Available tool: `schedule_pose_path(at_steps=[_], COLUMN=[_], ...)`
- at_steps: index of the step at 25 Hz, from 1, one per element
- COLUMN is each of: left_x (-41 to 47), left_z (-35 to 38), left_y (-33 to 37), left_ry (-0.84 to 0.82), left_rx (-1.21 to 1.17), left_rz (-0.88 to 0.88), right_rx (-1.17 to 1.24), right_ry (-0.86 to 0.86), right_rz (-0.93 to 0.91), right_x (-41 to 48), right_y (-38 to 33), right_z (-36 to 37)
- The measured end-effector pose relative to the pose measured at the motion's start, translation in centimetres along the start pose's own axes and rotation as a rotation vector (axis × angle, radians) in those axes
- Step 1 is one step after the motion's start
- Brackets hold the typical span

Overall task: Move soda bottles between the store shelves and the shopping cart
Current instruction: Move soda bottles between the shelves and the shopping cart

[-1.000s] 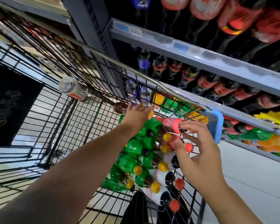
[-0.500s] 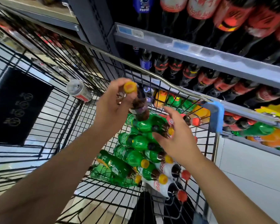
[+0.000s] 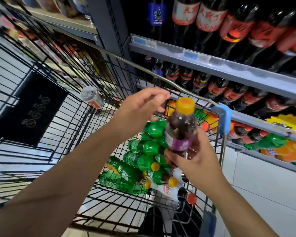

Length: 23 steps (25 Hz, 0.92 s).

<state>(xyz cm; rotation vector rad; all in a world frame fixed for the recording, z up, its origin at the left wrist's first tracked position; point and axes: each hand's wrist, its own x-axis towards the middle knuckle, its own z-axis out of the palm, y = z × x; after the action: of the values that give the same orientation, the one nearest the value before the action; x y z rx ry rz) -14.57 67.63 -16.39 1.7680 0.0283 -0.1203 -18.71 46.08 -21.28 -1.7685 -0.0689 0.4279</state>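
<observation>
Soda bottle (image 3: 181, 127), yellow cap, upright over shopping cart (image 3: 178, 90).
Right hand (image 3: 198, 161) fingers wrapped round its purple-labelled lower half; left hand (image 3: 138, 108) fingers loose, holding nothing, above cart's green bottles (image 3: 143, 147).

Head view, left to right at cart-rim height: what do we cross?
black sign panel → silver can → left hand → yellow-capped dark bottle → blue cart corner guard → yellow starburst tag
</observation>
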Motion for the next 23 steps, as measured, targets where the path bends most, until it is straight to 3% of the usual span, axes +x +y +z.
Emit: schedule_pose_path(at_steps=[2, 4, 9, 12, 21, 23], left_x=[0.8, 1.7, 4.5, 5.7, 5.0, 4.6], left_z=[-0.2, 0.1, 3.7, 5.1, 4.9, 4.0], left_y=[-3.2, -7.1, -14.4, -16.9, -20.0, -19.5], left_ry=[0.031, -0.092, -0.431, -0.517, -0.406, -0.304], left_rx=[0.323, 0.638, 1.022, 1.093, 0.976, 0.883], left_rz=[-0.158, -0.237, -0.151, -0.094, -0.217, -0.188], right_rx=[0.003, -0.025, -0.091, -0.08, -0.077, -0.079], right_ry=[0.075, 0.153, 0.241, 0.245, 0.206, 0.199], right_rz=[0.023, 0.027, 0.036, 0.045, 0.08, 0.087], right_x=[-1.3, -2.1, -3.0, -3.0, -2.6, -2.6], right_y=[-0.1, 0.0, 0.9, 1.5, 2.1, 1.9], right_z=[-1.2, -2.2, -3.5, -3.7, -3.2, -3.1])
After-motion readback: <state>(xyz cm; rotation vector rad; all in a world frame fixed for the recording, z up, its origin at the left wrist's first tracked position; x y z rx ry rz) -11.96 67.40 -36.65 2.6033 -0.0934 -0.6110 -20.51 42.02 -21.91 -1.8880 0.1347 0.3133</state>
